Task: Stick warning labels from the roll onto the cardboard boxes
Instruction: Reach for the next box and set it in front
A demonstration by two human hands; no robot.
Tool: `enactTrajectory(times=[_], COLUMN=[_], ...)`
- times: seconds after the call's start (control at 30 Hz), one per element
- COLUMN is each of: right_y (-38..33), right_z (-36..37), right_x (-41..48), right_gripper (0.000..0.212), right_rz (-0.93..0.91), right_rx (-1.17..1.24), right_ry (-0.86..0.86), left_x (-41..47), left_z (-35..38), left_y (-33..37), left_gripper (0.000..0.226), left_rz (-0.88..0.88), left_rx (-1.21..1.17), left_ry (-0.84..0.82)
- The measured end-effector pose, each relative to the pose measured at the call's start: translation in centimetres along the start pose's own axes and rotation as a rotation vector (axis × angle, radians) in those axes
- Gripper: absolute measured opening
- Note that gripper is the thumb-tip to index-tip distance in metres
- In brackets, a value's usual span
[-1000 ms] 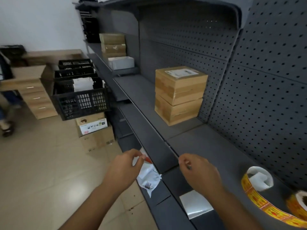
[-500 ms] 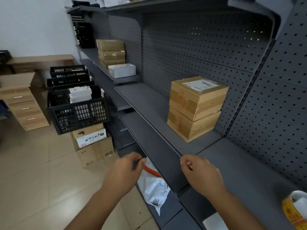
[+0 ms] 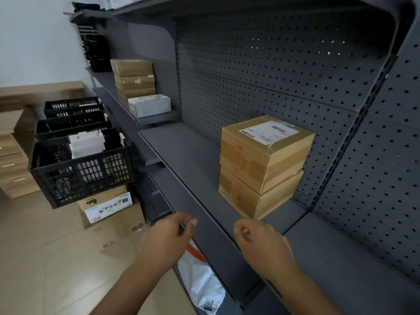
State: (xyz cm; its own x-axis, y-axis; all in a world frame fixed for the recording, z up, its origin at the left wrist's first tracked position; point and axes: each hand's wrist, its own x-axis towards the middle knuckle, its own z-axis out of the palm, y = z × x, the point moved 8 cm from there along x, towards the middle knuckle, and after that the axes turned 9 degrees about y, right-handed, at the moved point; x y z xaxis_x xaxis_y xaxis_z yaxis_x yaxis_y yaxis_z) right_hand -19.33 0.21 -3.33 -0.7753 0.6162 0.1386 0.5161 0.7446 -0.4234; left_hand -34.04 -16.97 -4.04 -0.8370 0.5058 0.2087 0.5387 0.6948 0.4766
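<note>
My left hand (image 3: 167,237) and right hand (image 3: 261,242) hover, fingers curled together; whether they pinch a label, I cannot tell. Recommend pressing it flat on the top cardboard box (image 3: 266,146).

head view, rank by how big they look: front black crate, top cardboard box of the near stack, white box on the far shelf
1-2. front black crate and top cardboard box: about alike, no ranking.
3. white box: clearly smallest in frame, but it sits farther off, so its true size is unsure.
</note>
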Motion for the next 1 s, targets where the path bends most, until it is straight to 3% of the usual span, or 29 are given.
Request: enactTrajectory(times=[0.2, 0.4, 0.53, 0.67, 0.77, 0.83, 0.9, 1.0], right_y=[2.5, 5.6, 8.1, 8.7, 7.9, 7.4, 6.8, 5.9], right_z=[-1.8, -3.5, -5.2, -7.5, -8.3, -8.1, -7.9, -7.6], right_x=[2.3, 4.3, 5.1, 6.2, 7.3, 8.2, 9.2, 10.5], right_gripper=[0.020, 0.022, 0.024, 0.024, 0.039, 0.052, 0.064, 0.078], right_rz=[0.086, 0.305, 0.500, 0.627, 0.708, 0.756, 0.773, 0.777], right_rx=[-0.021, 0.034, 0.188, 0.496, 0.744, 0.849, 0.886, 0.925], right_ry=[0.052, 0.094, 0.203, 0.429, 0.500, 0.476, 0.445, 0.436], left_x=[4.7, 11.0, 15.9, 20.3, 22.5, 23.3, 24.0, 24.5], left_z=[1.8, 3.7, 4.6, 4.5, 4.5, 4.2, 4.0, 4.7], left_y=[2.0, 3.4, 4.2, 5.8, 8.4, 10.1, 11.3, 12.5], left_gripper=[0.036, 0.043, 0.047, 0.053, 0.071, 0.067, 0.064, 0.088], left_rz=[0.048, 0.090, 0.038, -0.037, -0.123, -0.133, -0.125, -0.054], left_rx=[-0.014, -0.141, -0.392, -0.745, -0.983, -1.049, -1.056, -0.975], left_ry=[-0.074, -0.120, -0.172, -0.220, -0.330, -0.401, -0.446, -0.546])
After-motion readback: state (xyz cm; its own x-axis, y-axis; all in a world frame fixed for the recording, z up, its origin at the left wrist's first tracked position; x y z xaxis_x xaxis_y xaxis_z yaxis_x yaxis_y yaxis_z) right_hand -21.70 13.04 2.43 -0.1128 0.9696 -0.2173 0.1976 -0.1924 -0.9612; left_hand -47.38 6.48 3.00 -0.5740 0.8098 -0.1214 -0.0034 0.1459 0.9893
